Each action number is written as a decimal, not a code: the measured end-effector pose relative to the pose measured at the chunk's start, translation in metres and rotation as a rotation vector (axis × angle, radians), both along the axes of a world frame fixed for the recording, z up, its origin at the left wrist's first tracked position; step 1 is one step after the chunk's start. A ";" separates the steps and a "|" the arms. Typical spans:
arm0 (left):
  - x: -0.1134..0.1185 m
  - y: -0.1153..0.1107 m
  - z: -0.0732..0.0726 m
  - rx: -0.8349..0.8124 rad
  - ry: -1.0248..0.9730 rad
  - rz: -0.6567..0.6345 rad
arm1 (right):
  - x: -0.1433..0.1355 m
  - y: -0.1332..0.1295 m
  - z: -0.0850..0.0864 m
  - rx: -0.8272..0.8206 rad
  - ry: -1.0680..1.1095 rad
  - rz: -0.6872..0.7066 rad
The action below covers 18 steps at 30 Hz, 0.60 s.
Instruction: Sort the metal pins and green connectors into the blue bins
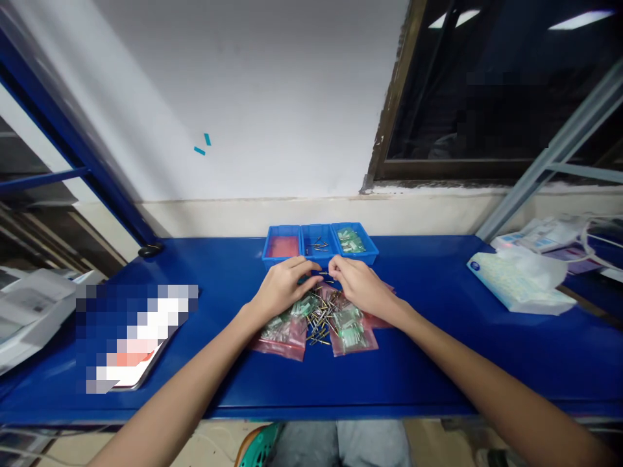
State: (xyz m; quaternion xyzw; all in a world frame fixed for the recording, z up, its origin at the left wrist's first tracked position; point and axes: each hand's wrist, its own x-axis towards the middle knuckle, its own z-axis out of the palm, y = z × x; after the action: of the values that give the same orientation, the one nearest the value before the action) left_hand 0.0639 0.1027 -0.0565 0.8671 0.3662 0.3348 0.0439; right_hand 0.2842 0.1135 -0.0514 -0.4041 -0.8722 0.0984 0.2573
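Observation:
My left hand (pixel 287 285) hovers over the pile with fingers curved; thumb and forefinger stand apart. My right hand (pixel 357 282) is pinched closed around the end of a thin metal pin (pixel 324 273) that points toward my left fingertips. Too small to make out is whether the pin is a screw or a rivet. Below both hands lies a loose heap of silver and brass-coloured metal pins (pixel 322 316). Pink-edged clear bags of small parts flank it, one bag (pixel 287 340) on the left and another bag (pixel 353 337) on the right.
Behind my hands is a blue three-part bin (pixel 318 240) with a pink bag, a few pins and green-tinted packets. A partly blurred phone-like slab (pixel 141 357) lies left. A tissue pack (pixel 516 282) lies right on the blue table (pixel 418 376). Metal posts rise at both sides.

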 end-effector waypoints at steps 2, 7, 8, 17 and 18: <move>0.002 0.001 0.000 -0.005 -0.024 -0.001 | -0.001 -0.001 0.001 -0.002 0.020 0.021; 0.004 0.001 -0.001 -0.001 -0.004 -0.006 | -0.002 -0.003 0.001 0.009 0.076 0.036; 0.004 0.000 -0.001 0.005 0.000 -0.004 | -0.002 -0.002 0.001 0.012 0.087 0.035; 0.007 -0.007 0.008 0.009 -0.012 0.083 | -0.004 -0.001 -0.001 0.059 0.070 0.058; 0.008 -0.008 0.008 0.010 -0.010 0.086 | -0.004 0.000 -0.002 0.065 0.065 0.059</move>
State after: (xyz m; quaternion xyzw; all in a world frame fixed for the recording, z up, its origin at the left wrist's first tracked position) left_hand 0.0716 0.0949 -0.0484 0.8491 0.4015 0.3423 0.0269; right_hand 0.2803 0.1131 -0.0530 -0.3662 -0.8777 0.0908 0.2956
